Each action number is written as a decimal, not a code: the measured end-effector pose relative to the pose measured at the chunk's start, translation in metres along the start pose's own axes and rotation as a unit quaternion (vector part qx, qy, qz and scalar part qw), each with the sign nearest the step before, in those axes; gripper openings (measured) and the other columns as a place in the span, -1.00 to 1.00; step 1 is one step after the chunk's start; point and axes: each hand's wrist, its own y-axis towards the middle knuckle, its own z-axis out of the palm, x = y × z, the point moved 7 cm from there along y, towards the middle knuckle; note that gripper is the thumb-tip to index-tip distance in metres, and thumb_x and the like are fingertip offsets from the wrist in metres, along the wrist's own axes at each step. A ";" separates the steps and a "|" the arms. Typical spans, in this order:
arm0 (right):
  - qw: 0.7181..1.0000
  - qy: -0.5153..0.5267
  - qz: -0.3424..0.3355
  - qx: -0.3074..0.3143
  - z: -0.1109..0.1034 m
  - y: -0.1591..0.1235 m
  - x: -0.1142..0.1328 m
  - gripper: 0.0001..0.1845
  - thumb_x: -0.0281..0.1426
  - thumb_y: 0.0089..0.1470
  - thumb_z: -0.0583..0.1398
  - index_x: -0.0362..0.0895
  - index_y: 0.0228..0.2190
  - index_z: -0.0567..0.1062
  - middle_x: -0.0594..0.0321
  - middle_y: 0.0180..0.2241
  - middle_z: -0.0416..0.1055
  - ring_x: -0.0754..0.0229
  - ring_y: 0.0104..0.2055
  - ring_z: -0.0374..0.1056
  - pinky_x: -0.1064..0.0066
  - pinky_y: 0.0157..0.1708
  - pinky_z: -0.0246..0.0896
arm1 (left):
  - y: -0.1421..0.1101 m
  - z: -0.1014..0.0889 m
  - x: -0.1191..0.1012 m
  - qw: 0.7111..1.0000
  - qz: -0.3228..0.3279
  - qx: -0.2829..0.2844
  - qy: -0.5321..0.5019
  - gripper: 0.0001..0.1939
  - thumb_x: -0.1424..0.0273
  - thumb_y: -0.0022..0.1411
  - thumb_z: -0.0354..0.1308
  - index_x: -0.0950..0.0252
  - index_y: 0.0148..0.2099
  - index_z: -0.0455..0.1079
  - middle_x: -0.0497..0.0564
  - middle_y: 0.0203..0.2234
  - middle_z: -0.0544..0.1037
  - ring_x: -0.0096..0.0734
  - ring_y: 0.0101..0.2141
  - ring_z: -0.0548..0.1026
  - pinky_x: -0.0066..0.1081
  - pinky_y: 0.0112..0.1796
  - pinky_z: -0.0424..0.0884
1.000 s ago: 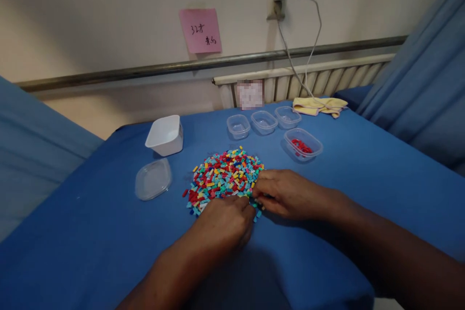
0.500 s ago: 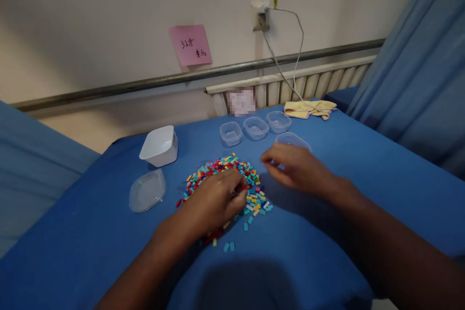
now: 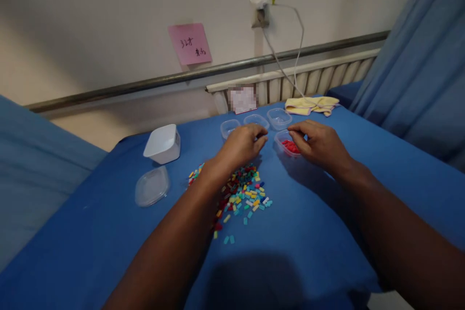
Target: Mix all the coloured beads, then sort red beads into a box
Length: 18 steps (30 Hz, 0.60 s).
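A pile of small coloured beads (image 3: 244, 193) lies on the blue tablecloth (image 3: 308, 232). My left hand (image 3: 241, 144) reaches past the pile toward the row of small clear cups, its fingers curled together just in front of the middle cup (image 3: 256, 120); what they hold is hidden. My right hand (image 3: 319, 144) hovers over the clear tub with red beads (image 3: 288, 146), fingers pinched at its rim. Two more clear cups stand at the left (image 3: 227, 127) and right (image 3: 279, 117) of the row.
A white square tub (image 3: 162, 143) and a clear lid (image 3: 152, 186) sit left of the pile. A yellow cloth (image 3: 313, 104) with a white cable lies at the table's far edge. Blue curtains hang on both sides; a radiator (image 3: 319, 80) stands behind.
Both hands have left the bead pile and moved away from me: the left up to the row of cups, the right onto the tub with red beads. The pile looks more scattered.
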 end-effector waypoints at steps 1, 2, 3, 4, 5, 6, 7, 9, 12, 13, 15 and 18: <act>0.999 0.017 -0.024 0.023 0.005 -0.002 0.012 -0.74 -0.34 0.42 0.16 -0.12 -0.05 0.65 0.03 -0.10 0.68 -0.03 -0.07 0.58 0.19 -0.04 0.40 | -0.018 -0.014 0.004 1.000 -0.015 0.001 -0.003 -0.83 0.42 0.50 0.22 0.34 0.02 0.60 0.06 -0.11 0.68 -0.28 -0.15 0.60 -0.31 -0.09 0.44; 0.996 0.033 -0.052 0.057 0.013 -0.004 0.024 -0.75 -0.35 0.42 0.16 -0.12 -0.06 0.65 0.05 -0.11 0.68 -0.01 -0.09 0.58 0.21 -0.06 0.40 | -0.039 -0.026 0.007 0.999 -0.030 0.016 -0.001 -0.85 0.41 0.50 0.21 0.31 -0.04 0.61 0.02 -0.18 0.67 -0.31 -0.20 0.59 -0.34 -0.13 0.42; 0.991 0.048 -0.083 0.098 0.021 -0.008 0.038 -0.76 -0.35 0.42 0.17 -0.11 -0.07 0.64 0.06 -0.14 0.68 0.01 -0.12 0.58 0.23 -0.09 0.39 | -0.062 -0.037 0.009 0.998 -0.045 0.036 -0.002 -0.86 0.39 0.49 0.22 0.29 -0.08 0.60 -0.02 -0.23 0.65 -0.34 -0.24 0.58 -0.36 -0.19 0.39; 0.982 0.061 -0.112 0.140 0.030 -0.014 0.052 -0.77 -0.36 0.43 0.17 -0.12 -0.09 0.64 0.07 -0.16 0.67 0.02 -0.14 0.57 0.24 -0.12 0.37 | -0.085 -0.046 0.010 0.996 -0.060 0.067 -0.001 -0.88 0.40 0.48 0.23 0.28 -0.09 0.60 -0.04 -0.25 0.64 -0.36 -0.26 0.57 -0.37 -0.22 0.37; 0.970 0.076 -0.140 0.181 0.038 -0.020 0.066 -0.77 -0.37 0.43 0.17 -0.12 -0.10 0.64 0.08 -0.19 0.67 0.03 -0.17 0.57 0.26 -0.15 0.36 | -0.109 -0.052 0.008 0.993 -0.069 0.092 -0.001 -0.89 0.42 0.48 0.22 0.27 -0.11 0.59 -0.05 -0.26 0.63 -0.38 -0.28 0.55 -0.38 -0.25 0.35; 0.957 0.097 -0.165 0.217 0.045 -0.027 0.080 -0.77 -0.38 0.43 0.17 -0.13 -0.11 0.64 0.09 -0.21 0.66 0.04 -0.19 0.56 0.27 -0.18 0.34 | -0.132 -0.056 0.006 0.991 -0.069 0.112 -0.006 -0.88 0.43 0.48 0.21 0.26 -0.12 0.59 -0.06 -0.28 0.62 -0.40 -0.30 0.54 -0.39 -0.26 0.35; 0.943 0.122 -0.185 0.249 0.051 -0.035 0.095 -0.77 -0.39 0.44 0.16 -0.13 -0.12 0.64 0.10 -0.22 0.65 0.06 -0.20 0.54 0.28 -0.19 0.33 | -0.153 -0.057 0.002 0.989 -0.062 0.130 -0.010 -0.87 0.44 0.49 0.20 0.25 -0.14 0.59 -0.07 -0.30 0.60 -0.41 -0.31 0.52 -0.39 -0.27 0.35; 0.914 0.175 -0.216 0.294 0.061 -0.049 0.123 -0.78 -0.39 0.45 0.17 -0.13 -0.11 0.63 0.12 -0.21 0.63 0.09 -0.18 0.52 0.29 -0.18 0.34 | -0.191 -0.049 -0.003 0.983 -0.070 0.167 -0.016 -0.82 0.45 0.53 0.16 0.23 -0.14 0.58 -0.05 -0.28 0.61 -0.37 -0.25 0.55 -0.38 -0.21 0.40; 0.893 0.206 -0.251 0.312 0.075 -0.064 0.159 -0.75 -0.41 0.48 0.13 -0.12 -0.03 0.62 0.10 -0.10 0.63 0.08 -0.08 0.50 0.26 -0.08 0.37 | -0.230 -0.031 -0.003 0.983 -0.102 0.151 0.006 -0.80 0.37 0.58 0.13 0.20 0.05 0.59 0.02 -0.13 0.63 -0.27 -0.13 0.59 -0.31 -0.09 0.47; 0.891 0.206 -0.263 0.309 0.079 -0.068 0.168 -0.72 -0.42 0.49 0.11 -0.11 0.02 0.61 0.10 -0.05 0.63 0.07 -0.04 0.50 0.24 -0.04 0.37 | -0.238 -0.026 -0.002 0.984 -0.117 0.136 0.024 -0.79 0.35 0.60 0.10 0.20 0.07 0.58 0.04 -0.12 0.63 -0.25 -0.12 0.60 -0.29 -0.09 0.49; 0.886 0.196 -0.292 0.301 0.088 -0.074 0.182 -0.69 -0.44 0.50 0.09 -0.11 0.10 0.58 0.10 0.03 0.62 0.05 0.03 0.47 0.21 0.03 0.36 | -0.248 -0.015 -0.002 0.982 -0.132 0.118 0.061 -0.76 0.36 0.62 0.05 0.19 0.11 0.56 0.06 -0.11 0.62 -0.23 -0.13 0.60 -0.26 -0.09 0.51; 0.877 0.162 -0.332 0.308 0.097 -0.083 0.189 -0.72 -0.45 0.48 0.11 -0.11 0.05 0.59 0.12 -0.03 0.62 0.03 0.00 0.44 0.19 0.01 0.33 | -0.252 -0.003 -0.003 0.972 -0.145 0.128 0.130 -0.76 0.42 0.60 0.06 0.21 0.09 0.55 0.06 -0.15 0.60 -0.20 -0.17 0.59 -0.26 -0.16 0.51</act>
